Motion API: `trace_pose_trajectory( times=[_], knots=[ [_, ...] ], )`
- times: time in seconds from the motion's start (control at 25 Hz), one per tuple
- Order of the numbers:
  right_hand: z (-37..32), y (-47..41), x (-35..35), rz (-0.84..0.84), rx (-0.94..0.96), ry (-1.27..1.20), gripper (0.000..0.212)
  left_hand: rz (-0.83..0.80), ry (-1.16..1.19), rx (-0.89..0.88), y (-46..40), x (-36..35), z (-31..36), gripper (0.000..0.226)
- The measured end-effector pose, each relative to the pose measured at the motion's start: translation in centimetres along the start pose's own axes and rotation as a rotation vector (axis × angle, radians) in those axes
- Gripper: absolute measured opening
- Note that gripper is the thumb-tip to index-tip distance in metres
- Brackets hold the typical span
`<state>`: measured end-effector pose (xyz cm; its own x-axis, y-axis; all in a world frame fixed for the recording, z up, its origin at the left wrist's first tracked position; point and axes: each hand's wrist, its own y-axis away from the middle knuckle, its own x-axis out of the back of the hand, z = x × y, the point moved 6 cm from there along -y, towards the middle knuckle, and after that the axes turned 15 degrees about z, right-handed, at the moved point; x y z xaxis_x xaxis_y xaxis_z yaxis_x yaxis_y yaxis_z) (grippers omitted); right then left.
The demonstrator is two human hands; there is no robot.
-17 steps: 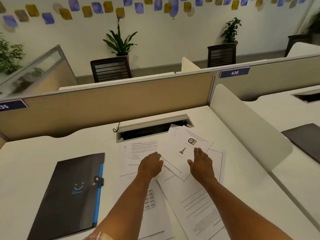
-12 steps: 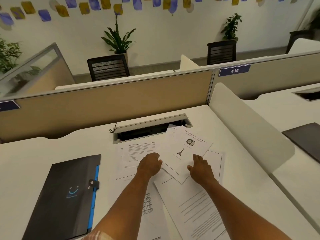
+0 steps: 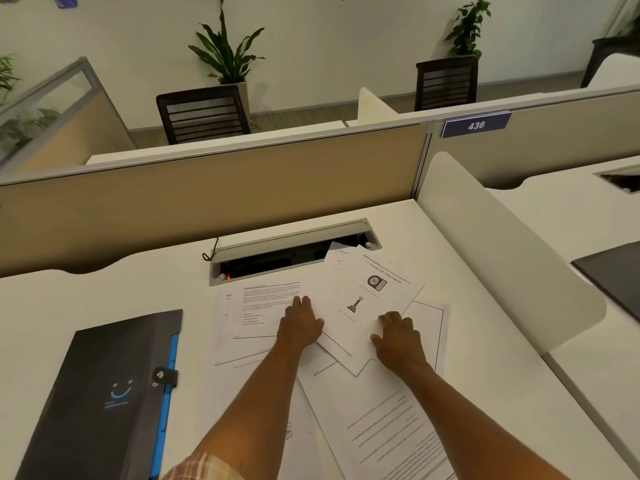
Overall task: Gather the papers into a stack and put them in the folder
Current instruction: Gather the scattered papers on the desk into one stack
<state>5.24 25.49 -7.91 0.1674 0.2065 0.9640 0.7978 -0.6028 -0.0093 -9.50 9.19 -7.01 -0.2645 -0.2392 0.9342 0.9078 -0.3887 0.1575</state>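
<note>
While the left hand (image 3: 300,326) lies flat with fingers together on the text sheets, the right hand (image 3: 398,337) presses, fingers half curled, on the near edge of the awards sheet (image 3: 367,299); neither has closed on anything. That sheet lies askew between the hands, its long axis running from them toward the right end of the cable tray (image 3: 294,249), a far corner overhanging the slot. More papers (image 3: 381,420) fan back from the tray toward the person. The folder (image 3: 104,403) lies shut, well left of the tray, nearer the left hand, so the stack probably travels leftward.
</note>
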Motion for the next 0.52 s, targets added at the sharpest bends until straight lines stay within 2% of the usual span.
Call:
trace_pose_trajectory(
  times=[0.28,0.52],
  knots=[
    [0.4,-0.2,-0.2,0.021,-0.015,-0.044,0.051,0.072,0.0,0.096,-1.6,0.9,0.7,0.059],
    [0.7,-0.3,-0.3,0.037,-0.042,-0.094,0.049,0.007,0.3,0.257,-2.3,0.9,-0.1,0.053]
  ],
)
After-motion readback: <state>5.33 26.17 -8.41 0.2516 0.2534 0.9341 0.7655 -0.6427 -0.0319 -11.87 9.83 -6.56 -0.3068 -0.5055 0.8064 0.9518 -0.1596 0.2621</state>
